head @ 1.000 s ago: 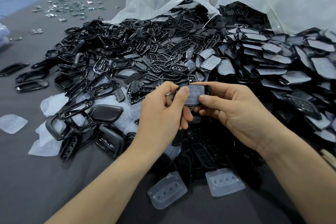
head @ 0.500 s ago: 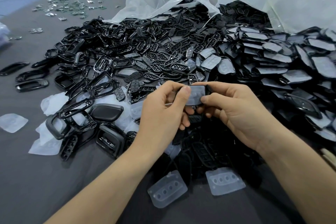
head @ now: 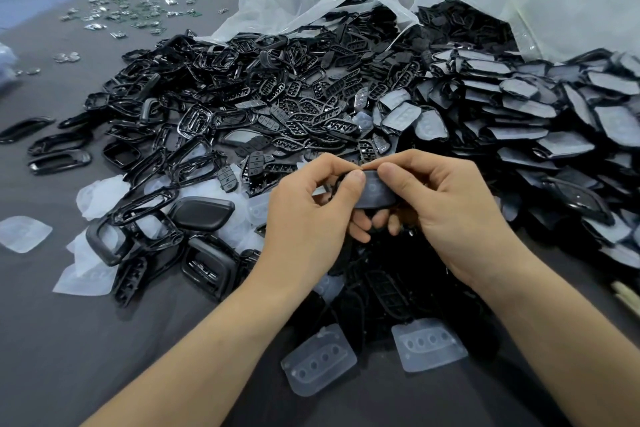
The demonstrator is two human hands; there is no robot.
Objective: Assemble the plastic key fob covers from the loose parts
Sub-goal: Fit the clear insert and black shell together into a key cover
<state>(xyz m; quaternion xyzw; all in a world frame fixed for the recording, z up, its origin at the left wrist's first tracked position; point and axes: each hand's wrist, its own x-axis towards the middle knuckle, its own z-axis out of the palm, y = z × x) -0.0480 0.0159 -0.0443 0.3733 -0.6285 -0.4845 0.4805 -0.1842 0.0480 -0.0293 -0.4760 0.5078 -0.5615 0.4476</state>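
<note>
At centre frame both hands pinch 1 black plastic key fob shell faced with a translucent grey pad (head: 375, 192): the left hand (head: 311, 215) has its thumb on the left end, the right hand (head: 446, 215) grips the top edge. Even pressure round the rim should seat the pad flat. A heap of loose black plastic parts (head: 277, 107) crowds the grey worktop (head: 69, 340) behind and beneath. 2 translucent button pads (head: 318, 359) lie at lower centre.

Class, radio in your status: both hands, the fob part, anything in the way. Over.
Left hand and right hand both pinching one key fob cover. Held above the parts pile. Nothing blocking the hands.
</note>
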